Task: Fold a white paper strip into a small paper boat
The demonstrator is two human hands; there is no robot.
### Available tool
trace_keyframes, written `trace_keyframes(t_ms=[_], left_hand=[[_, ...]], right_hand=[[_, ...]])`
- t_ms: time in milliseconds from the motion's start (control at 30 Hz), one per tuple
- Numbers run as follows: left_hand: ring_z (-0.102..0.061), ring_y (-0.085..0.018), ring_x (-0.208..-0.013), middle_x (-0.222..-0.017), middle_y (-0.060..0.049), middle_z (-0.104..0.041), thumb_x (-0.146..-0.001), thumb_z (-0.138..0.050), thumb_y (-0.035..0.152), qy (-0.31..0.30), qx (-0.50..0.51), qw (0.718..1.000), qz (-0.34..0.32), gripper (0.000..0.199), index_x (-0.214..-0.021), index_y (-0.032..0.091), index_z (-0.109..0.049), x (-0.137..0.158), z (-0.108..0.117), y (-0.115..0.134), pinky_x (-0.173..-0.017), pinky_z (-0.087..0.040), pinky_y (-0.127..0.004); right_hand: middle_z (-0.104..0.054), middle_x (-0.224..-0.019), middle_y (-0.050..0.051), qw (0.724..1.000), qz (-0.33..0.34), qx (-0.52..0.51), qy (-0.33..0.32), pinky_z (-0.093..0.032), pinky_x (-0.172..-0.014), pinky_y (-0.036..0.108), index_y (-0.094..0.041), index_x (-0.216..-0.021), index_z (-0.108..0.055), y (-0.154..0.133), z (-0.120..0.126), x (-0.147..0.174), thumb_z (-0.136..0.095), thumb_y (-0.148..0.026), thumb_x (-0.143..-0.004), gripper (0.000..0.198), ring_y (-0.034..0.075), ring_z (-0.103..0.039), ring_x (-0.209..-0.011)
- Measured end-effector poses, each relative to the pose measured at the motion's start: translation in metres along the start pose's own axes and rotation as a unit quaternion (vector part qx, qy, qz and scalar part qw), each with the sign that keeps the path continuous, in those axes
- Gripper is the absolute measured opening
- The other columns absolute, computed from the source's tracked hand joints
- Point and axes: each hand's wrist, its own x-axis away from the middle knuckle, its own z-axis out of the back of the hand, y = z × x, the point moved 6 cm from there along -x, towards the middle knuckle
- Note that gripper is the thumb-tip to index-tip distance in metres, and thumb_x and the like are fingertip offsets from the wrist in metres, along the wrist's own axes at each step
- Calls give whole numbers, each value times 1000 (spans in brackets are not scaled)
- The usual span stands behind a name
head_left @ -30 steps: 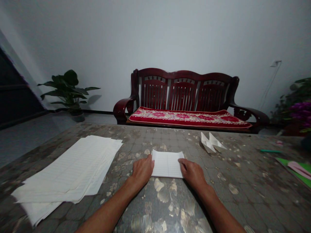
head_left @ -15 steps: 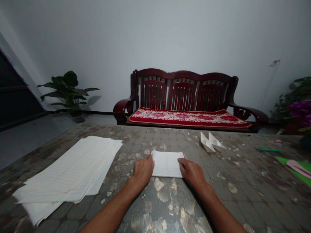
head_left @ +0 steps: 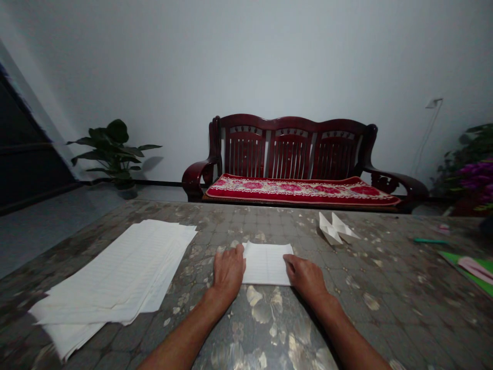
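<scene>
A folded sheet of lined white paper [head_left: 267, 264] lies on the table in front of me, with a crease down its middle and its far edge curling up slightly. My left hand [head_left: 228, 270] is at its left edge, fingers bent, the thumb side touching the paper. At the right edge my right hand [head_left: 307, 274] is closed, thumb and forefinger pinching the paper. Beyond that hand, to the right, stands a folded white paper figure [head_left: 336, 228] with pointed tips.
A stack of lined paper sheets [head_left: 115, 272] spreads over the left of the patterned table [head_left: 370, 329]. To the right lie a teal pen-like stick [head_left: 430, 241] and a green sheet [head_left: 468, 272] with a pink piece on it. A wooden bench [head_left: 288, 146] stands behind the table.
The view has shifted slightly, so everything sits a little lower. The left-hand fingers have spread a bit further forward along the paper's left edge; the right hand keeps its pinch.
</scene>
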Motion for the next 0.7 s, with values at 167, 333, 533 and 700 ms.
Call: trace_keyframes(t_ms=[167,333,533,700], left_hand=[[-55,-32,-118,-135,-14,-58,-93,-53,14,122,-22,992,-21,54,-145,28,-46,-1,-5,-5,-97,-41,-49],[-49,-28,-124,-138,-9,-56,-94,-53,13,100,31,974,-202,39,-130,29,-60,-7,-15,-1,-100,-42,-42],[-58,-23,-105,-109,-8,-68,-98,-46,19,5,60,970,-237,25,-106,19,-70,-12,-6,8,-92,-47,-35],[-65,-26,-99,-100,-18,-71,-89,-49,5,-57,-6,989,-137,27,-95,11,-74,-15,8,37,-88,-48,-38]], right_hand=[[-76,-105,4,1000,4,-2,-3,-40,-68,26,-31,-113,-69,-1,1,0,-45,-26,-97,29,21,-71,-93],[-76,-103,3,1000,-5,-2,-12,-39,-68,25,-31,-108,-70,-3,4,0,-46,-24,-96,28,20,-71,-92],[-76,-105,4,1000,-7,-5,-13,-38,-68,24,-32,-114,-68,-3,5,0,-46,-25,-96,29,20,-71,-94],[-76,-100,5,1000,1,10,-7,-37,-66,25,-29,-104,-70,-5,6,1,-46,-23,-96,26,20,-71,-91]])
